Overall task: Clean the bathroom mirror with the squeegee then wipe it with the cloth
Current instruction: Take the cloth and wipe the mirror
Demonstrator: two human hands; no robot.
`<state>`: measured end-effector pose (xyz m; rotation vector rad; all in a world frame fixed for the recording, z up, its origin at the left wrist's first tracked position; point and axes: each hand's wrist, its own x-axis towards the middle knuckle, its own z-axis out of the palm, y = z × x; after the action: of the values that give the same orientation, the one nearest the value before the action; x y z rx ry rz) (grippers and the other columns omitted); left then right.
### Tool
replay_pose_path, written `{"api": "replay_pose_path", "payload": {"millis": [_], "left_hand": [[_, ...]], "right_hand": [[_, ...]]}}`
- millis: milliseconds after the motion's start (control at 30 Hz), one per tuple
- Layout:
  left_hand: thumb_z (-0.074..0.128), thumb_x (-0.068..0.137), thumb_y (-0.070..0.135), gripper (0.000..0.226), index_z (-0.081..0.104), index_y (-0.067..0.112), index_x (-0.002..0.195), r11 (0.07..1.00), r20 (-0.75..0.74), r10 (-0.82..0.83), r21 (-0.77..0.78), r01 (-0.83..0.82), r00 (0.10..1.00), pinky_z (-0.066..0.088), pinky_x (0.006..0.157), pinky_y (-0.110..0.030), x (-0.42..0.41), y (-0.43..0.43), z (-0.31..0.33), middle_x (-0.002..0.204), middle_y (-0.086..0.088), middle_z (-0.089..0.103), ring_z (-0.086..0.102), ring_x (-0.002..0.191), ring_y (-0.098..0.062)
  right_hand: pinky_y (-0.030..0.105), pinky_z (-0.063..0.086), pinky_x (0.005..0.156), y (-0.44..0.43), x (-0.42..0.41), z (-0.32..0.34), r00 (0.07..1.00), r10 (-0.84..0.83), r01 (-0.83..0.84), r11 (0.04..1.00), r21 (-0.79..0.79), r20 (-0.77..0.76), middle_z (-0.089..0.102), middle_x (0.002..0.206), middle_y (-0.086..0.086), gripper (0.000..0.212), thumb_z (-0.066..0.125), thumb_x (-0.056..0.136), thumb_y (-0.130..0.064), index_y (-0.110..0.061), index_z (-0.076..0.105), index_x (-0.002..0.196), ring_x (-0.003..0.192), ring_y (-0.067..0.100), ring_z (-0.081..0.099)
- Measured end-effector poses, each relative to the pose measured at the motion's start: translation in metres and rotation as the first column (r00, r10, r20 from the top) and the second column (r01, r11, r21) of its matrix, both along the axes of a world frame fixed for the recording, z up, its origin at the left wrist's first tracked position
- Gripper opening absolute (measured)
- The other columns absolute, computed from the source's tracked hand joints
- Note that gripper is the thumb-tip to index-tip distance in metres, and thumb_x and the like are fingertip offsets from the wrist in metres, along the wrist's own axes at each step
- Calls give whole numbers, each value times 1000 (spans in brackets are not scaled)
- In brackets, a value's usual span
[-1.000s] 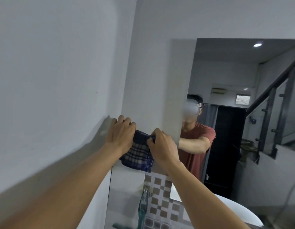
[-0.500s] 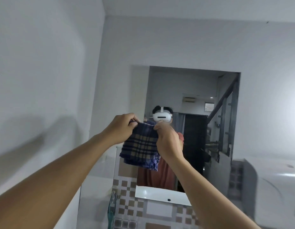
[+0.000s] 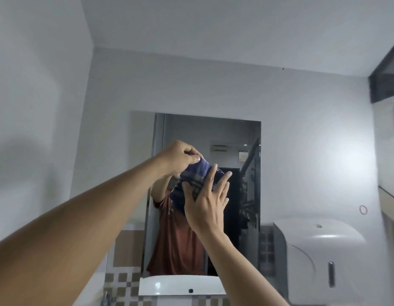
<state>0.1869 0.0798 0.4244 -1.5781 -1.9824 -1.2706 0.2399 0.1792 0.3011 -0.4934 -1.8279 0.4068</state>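
The left hand (image 3: 180, 156) pinches the top edge of the blue checked cloth (image 3: 197, 180) between thumb and curled fingers, in front of the upper middle of the mirror (image 3: 235, 138). The right hand (image 3: 206, 204) lies flat against the cloth, its fingers (image 3: 223, 184) straight and a little spread, not gripping. Beside the mirror's lower right corner a white dispenser (image 3: 319, 257) hangs on the wall.

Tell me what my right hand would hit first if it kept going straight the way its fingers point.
The right hand lies open, fingers pointing up and forward onto the blue checked cloth pinched by the left hand. It would meet the cloth first, the mirror behind it; depth is unclear.
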Motion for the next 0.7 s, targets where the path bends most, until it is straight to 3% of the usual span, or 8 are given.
{"api": "replay_pose_path", "payload": {"millis": [133,233,300,367,433,533,700], "left_hand": [[61,99,15,17,75,9,107,995,59,-90,52,87,994,56,81,-33,-7,7,8,105,-11,73,64,88,-16],[57,100,24,22,72,14,114,980,78,-69,189,53,995,57,93,-39,-37,11,10,109,-4,74,69,98,-20],[52,102,28,27,68,18,121,952,-50,148,278,-129,988,54,94,-35,-72,13,4,117,0,72,68,105,-19],[51,102,27,31,63,18,129,891,-220,385,343,-298,896,51,97,-36,-111,15,-13,126,-3,68,62,115,-21],[56,99,27,36,60,15,132,854,-366,493,377,-358,789,51,98,-39,-145,16,-35,130,-5,65,58,121,-25],[63,91,39,54,54,14,138,855,-527,519,339,-393,673,48,105,-41,-176,22,-69,141,-6,56,52,131,-27],[59,82,67,77,52,18,140,883,-663,460,269,-385,591,34,119,-49,-195,47,-106,155,-11,44,38,147,-26]], "right_hand": [[53,20,123,20,-19,15,990,31,-17,995,98,-134,-15,167,15,72,41,107,-35,-24,-7,160,155,32,-6],[52,24,122,36,-34,34,989,8,14,989,146,-150,-12,166,19,80,49,104,-26,-19,-8,160,155,34,-3],[54,23,121,45,-42,54,986,-17,43,987,153,-169,-11,166,20,75,44,104,-21,-16,-7,160,154,37,0],[55,17,123,52,-51,78,982,-50,84,979,184,-182,-12,166,20,71,39,106,-16,-15,-7,160,154,37,-3],[55,9,124,60,-64,105,979,-90,134,960,246,-182,-14,166,20,72,39,106,-13,-14,-8,160,154,37,-9],[57,3,124,68,-90,143,974,-145,195,926,324,-174,-17,165,19,79,43,103,-8,-14,-11,159,153,38,-13],[57,1,124,69,-129,188,965,-200,254,876,410,-169,-13,167,17,81,43,101,-8,-13,-12,159,154,36,-11]]}}
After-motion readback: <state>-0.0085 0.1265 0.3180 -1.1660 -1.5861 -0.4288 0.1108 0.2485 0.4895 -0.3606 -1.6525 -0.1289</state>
